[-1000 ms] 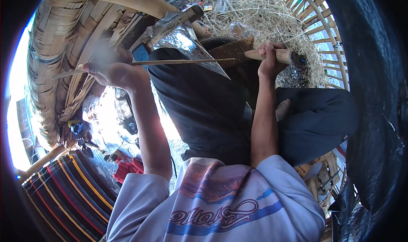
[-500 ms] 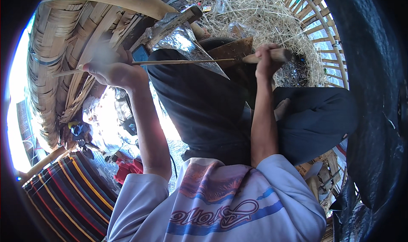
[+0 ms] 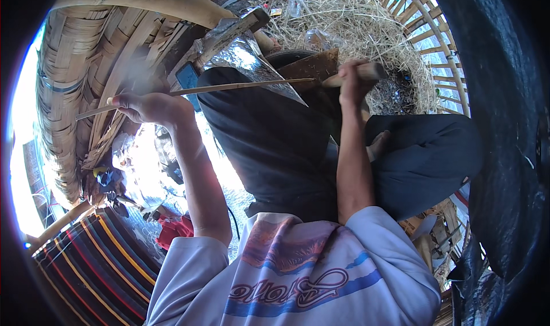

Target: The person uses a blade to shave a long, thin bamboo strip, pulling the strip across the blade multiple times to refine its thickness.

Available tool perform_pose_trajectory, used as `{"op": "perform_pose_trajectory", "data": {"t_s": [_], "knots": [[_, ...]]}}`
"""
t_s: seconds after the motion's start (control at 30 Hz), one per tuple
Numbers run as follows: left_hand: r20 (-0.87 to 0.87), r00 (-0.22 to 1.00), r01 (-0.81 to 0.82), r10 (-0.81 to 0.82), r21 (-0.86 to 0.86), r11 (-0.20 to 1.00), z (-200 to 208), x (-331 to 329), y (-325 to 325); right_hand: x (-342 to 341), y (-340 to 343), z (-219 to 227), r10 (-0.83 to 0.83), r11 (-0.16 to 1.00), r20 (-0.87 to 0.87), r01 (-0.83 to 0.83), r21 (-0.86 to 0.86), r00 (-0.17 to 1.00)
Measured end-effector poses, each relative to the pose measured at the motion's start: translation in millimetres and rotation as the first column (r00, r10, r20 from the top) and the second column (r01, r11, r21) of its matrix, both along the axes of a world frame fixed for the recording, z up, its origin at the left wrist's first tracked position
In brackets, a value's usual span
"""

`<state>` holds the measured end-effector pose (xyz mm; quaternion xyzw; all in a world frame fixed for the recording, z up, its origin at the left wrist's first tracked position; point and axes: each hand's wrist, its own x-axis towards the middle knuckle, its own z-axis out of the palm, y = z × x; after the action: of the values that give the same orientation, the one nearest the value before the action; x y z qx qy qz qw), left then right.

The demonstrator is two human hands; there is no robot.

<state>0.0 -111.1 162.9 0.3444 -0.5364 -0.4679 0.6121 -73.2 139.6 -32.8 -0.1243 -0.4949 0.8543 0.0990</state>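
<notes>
My left hand (image 3: pixel 154 108) is closed around a long thin bamboo strip (image 3: pixel 240 86), thumb laid along it. The strip slants across above my left knee, its left end lower than its right. Its right end reaches a flat rusty-brown plate (image 3: pixel 312 67) beyond my legs. My right hand (image 3: pixel 353 82) grips the thick wooden handle (image 3: pixel 371 71) of a tool, close to that end of the strip. The tool's working part cannot be made out clearly, nor whether it touches the strip.
My crossed legs in dark trousers (image 3: pixel 263 137) fill the middle. A woven bamboo wall (image 3: pixel 63 97) stands at left, above a striped cloth (image 3: pixel 97 263). Straw (image 3: pixel 366 34) covers the far ground, bordered by a slatted bamboo fence (image 3: pixel 435 39). Dark sheeting (image 3: pixel 504 154) hangs at right.
The left end of the bamboo strip has dropped, so the strip tilts more. My right hand and the wooden handle have shifted slightly left.
</notes>
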Motion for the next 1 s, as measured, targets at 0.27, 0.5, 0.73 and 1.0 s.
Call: {"op": "perform_pose_trajectory", "data": {"t_s": [0.27, 0.5, 0.73, 1.0], "knots": [[0.085, 0.996, 0.043, -0.036, -0.074, 0.996, 7, -2, 13, 0, -5, 10, 0.070, 0.996, -0.160, -0.058, 0.074, 0.985], [0.051, 0.998, 0.042, -0.039, -0.076, 0.996, 13, -10, 23, 5, -8, -50, 0.120, 0.929, -0.054, -0.092, 0.359, 0.991], [0.050, 0.992, 0.121, -0.118, -0.064, 0.991, 9, 0, 17, -5, 2, 10, 0.066, 0.991, -0.138, -0.050, 0.121, 0.988], [0.039, 0.988, 0.147, -0.147, 0.010, 0.989, 19, -10, 34, 1, -13, -40, 0.092, 0.950, -0.038, -0.077, 0.302, 0.995]]}}
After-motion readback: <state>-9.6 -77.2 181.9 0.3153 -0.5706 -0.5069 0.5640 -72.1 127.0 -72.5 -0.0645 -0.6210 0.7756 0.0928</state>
